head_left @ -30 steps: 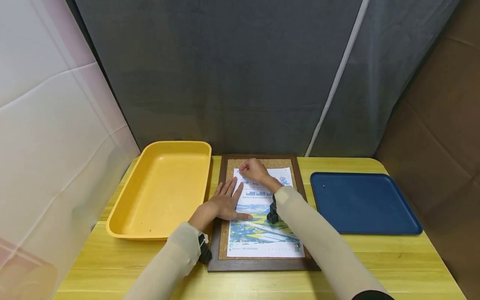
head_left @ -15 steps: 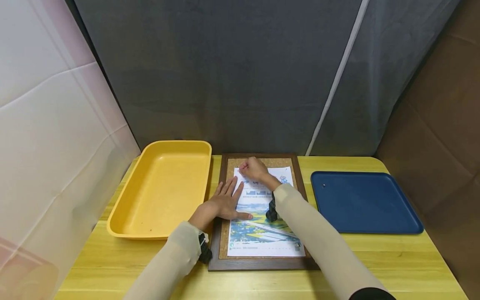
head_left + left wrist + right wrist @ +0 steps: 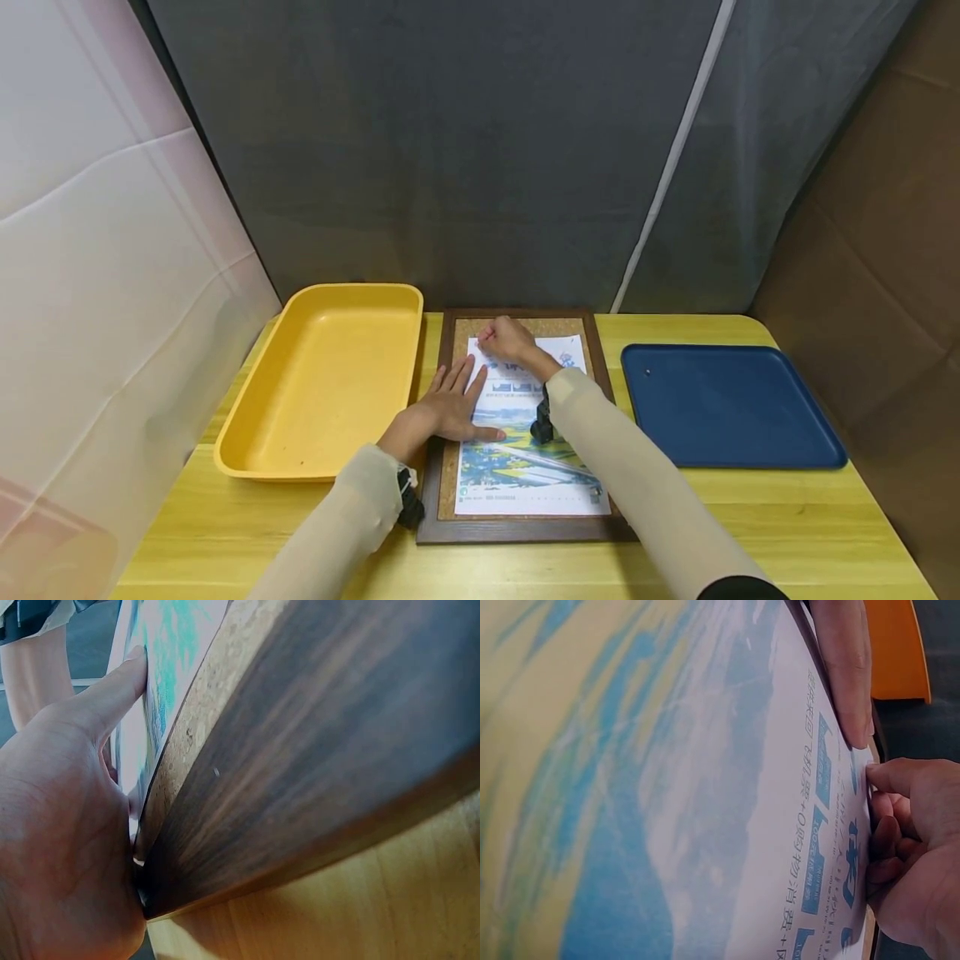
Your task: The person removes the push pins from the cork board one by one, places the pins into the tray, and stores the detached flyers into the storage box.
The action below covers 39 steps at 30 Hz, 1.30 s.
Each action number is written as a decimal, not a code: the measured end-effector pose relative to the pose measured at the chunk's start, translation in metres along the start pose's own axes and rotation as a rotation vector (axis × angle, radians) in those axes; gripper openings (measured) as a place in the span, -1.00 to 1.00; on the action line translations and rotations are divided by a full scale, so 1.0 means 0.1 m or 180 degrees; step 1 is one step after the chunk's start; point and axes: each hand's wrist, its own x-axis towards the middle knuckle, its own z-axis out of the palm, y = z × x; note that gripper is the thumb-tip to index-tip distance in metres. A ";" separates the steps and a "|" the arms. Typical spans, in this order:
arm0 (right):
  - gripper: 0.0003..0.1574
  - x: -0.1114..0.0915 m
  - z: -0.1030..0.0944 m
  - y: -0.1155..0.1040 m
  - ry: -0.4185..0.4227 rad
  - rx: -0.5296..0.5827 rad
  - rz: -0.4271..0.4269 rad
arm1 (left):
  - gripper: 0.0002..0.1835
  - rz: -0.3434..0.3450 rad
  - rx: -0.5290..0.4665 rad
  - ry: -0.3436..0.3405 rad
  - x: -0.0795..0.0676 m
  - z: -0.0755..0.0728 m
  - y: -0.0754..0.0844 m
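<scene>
Left hand [image 3: 447, 410] is lying flat with its fingers fanned out across the left edge of a printed sheet [image 3: 517, 454], thumb reaching in over the coloured picture. Right hand [image 3: 510, 342] has its fingers curled in at the sheet's upper left corner, just past the left fingertips; honestly can't tell if anything small is pinched in there. So the sheet's under both sets of fingers, on a cork board [image 3: 517, 324] with a dark wooden frame [image 3: 525, 531], and a strip of cork shows just beyond the right fingers. Yellow tray [image 3: 330, 375] sits left of the left fingers, blue tray [image 3: 731, 408] well off to the right of the right ones
</scene>
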 end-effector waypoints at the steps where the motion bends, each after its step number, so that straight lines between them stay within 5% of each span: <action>1: -0.87 0.00 0.01 0.00 -0.0003 0.0000 0.0002 | 0.40 0.0009 -0.0012 0.0019 -0.02 0.00 0.01; 12: -0.85 0.02 0.00 -0.02 -0.0009 0.0035 0.0001 | 0.35 -0.0023 0.0022 -0.0002 -0.13 -0.11 0.08; 22: -0.86 0.00 -0.01 -0.02 -0.0019 0.0104 0.0010 | 0.39 -0.0004 -0.0016 0.0027 -0.02 0.00 0.00; 39: -0.86 -0.02 0.00 -0.01 -0.0030 0.0233 -0.0030 | 0.32 -0.0068 0.0143 -0.0016 -0.14 -0.11 0.10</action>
